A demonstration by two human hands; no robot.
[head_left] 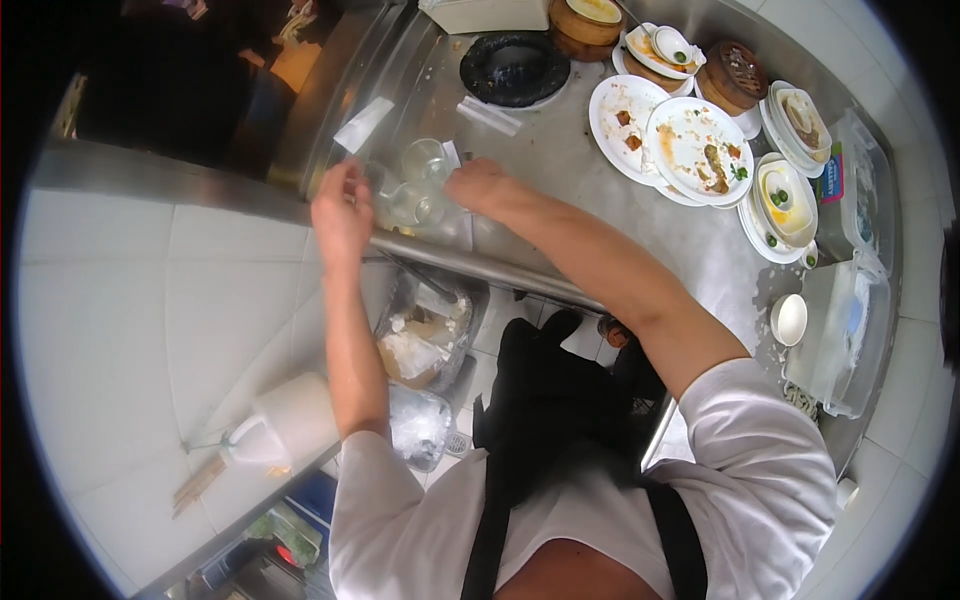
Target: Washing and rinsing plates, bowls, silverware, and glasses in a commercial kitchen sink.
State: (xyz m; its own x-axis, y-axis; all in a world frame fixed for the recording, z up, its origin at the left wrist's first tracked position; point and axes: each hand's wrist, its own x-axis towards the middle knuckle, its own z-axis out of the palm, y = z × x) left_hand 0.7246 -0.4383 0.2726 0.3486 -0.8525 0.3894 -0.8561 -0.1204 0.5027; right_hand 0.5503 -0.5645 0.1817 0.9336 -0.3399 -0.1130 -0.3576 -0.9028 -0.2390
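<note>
Several clear drinking glasses [424, 160] stand close together on the steel counter [560, 200], near its front left edge. My left hand [343, 212] is at their left side, fingers loosely bent and apart, beside the leftmost glass; whether it touches that glass is unclear. On their right side my right hand [476, 187] has its fingers closed, next to a white paper strip [451, 157]. What it grips, if anything, is hidden. Behind the glasses lie a folded white paper [364, 125] and a flat paper packet [489, 115].
A black round dish [514, 69] sits farther back. To the right are dirty white plates [701, 150], bamboo steamers [733, 76], oval dishes [786, 200], a white bowl [789, 319] and clear plastic bins [862, 330]. Below the counter edge stands a waste bin [425, 335]; a plastic jug [283, 425] is lower left.
</note>
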